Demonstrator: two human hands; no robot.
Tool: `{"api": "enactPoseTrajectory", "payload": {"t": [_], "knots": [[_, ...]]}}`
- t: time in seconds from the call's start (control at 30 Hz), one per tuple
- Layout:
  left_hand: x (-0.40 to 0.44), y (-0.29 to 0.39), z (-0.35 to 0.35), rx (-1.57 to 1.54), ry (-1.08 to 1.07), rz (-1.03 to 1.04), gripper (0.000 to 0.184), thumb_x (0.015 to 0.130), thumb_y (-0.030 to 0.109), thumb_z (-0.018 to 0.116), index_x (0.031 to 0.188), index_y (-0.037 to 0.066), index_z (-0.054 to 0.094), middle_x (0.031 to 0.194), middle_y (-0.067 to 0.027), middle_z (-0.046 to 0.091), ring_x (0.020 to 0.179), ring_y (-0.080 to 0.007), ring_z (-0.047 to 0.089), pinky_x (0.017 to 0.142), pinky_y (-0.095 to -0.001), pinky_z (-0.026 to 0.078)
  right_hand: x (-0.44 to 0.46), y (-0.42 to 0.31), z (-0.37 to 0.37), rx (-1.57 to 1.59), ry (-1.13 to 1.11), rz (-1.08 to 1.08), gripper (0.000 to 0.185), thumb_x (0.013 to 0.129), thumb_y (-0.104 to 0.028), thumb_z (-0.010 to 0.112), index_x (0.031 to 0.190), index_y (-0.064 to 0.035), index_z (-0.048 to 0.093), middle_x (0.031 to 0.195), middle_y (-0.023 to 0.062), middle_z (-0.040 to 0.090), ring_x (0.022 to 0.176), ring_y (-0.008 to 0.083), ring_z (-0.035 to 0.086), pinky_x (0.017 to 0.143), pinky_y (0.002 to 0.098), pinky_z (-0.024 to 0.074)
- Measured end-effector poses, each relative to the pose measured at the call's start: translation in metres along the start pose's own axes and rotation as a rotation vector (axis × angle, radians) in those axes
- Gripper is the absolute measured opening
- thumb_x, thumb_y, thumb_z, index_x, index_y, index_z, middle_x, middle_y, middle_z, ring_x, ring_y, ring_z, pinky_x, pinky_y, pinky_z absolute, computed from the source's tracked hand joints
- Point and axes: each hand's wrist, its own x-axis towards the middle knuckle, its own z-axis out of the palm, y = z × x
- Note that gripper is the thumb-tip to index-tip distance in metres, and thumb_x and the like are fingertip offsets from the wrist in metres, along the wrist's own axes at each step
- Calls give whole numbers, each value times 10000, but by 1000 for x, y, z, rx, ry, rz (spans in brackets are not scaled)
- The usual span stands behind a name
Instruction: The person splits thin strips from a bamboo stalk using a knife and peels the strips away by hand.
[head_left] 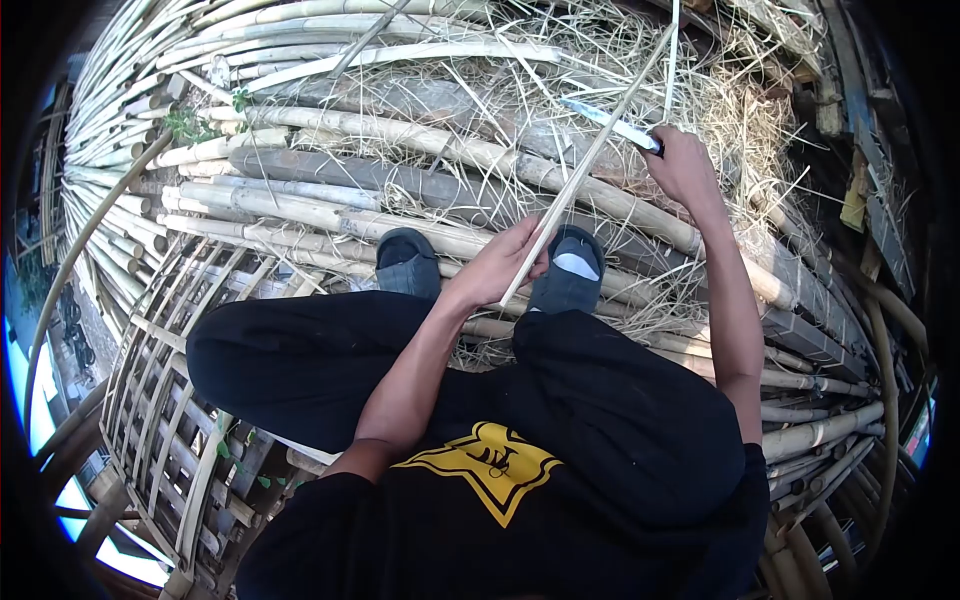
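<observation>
My left hand [507, 262] is closed around the lower end of a long, pale bamboo strip [590, 160], just above my feet. The strip slants up and to the right, toward the top of the view. In my right hand [685, 168] is a knife [622, 127], its dark handle mostly hidden by my fingers. Its long blade points up and left and meets or crosses the strip; whether it touches cannot be made out. A thin sliver [673, 65] stands close to the strip's upper part, above my right hand.
Bamboo poles [350, 125] lie across the ground around my sandals [408, 262]. Curly bamboo shavings [745, 130] are heaped at the upper right. A woven bamboo lattice [175, 400] stands at my left, and more poles [820, 430] are stacked at the right.
</observation>
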Motion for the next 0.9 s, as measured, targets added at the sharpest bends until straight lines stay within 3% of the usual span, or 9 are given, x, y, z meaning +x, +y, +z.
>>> {"api": "enactPoseTrajectory", "payload": {"t": [0.1,0.27,0.4,0.5,0.6,0.73,0.9], "knots": [[-1,21,3,-6,36,-269,202,1015,281,427,1009,82,466,684,-6,494,456,-47,460,398,-181,370,1,-9,6,40,-113,10,256,844,-237,591,851,7,668,750,245,637,740,420,626,721,495,491],[8,-6,4,-129,132,-204,165,981,231,485,978,66,482,625,12,500,417,-58,441,359,-201,347,-2,-33,3,193,-140,15,339,854,-326,582,792,-10,689,708,222,639,702,402,627,688,464,498],[9,12,7,-293,111,-196,225,998,321,478,904,118,453,557,64,367,383,-34,325,328,-215,260,13,-37,10,127,-99,26,336,809,-337,601,779,-16,697,696,212,646,680,384,639,665,458,504],[10,9,0,-346,89,-223,276,1008,367,448,861,134,423,545,65,311,362,-33,278,310,-219,234,31,-35,23,-34,6,-37,240,690,-218,593,739,-4,690,696,233,652,706,375,666,677,471,531],[7,8,-1,-545,24,-211,314,1010,368,442,809,130,399,535,56,303,359,-36,286,306,-212,236,45,-39,25,-141,-15,-68,238,683,-194,582,724,20,679,707,244,655,732,384,674,691,458,547],[8,11,0,-404,89,-224,417,1003,416,433,710,132,347,503,55,259,348,-38,270,301,-210,235,54,-46,29,-164,-15,-130,253,682,-186,578,730,44,674,714,252,656,726,392,676,686,455,555],[5,24,5,-388,169,-289,412,1002,397,444,699,141,334,500,65,239,345,-36,234,297,-208,200,53,-55,24,-189,-17,-214,235,702,-164,567,748,43,669,736,248,659,707,392,676,666,457,556]]}}
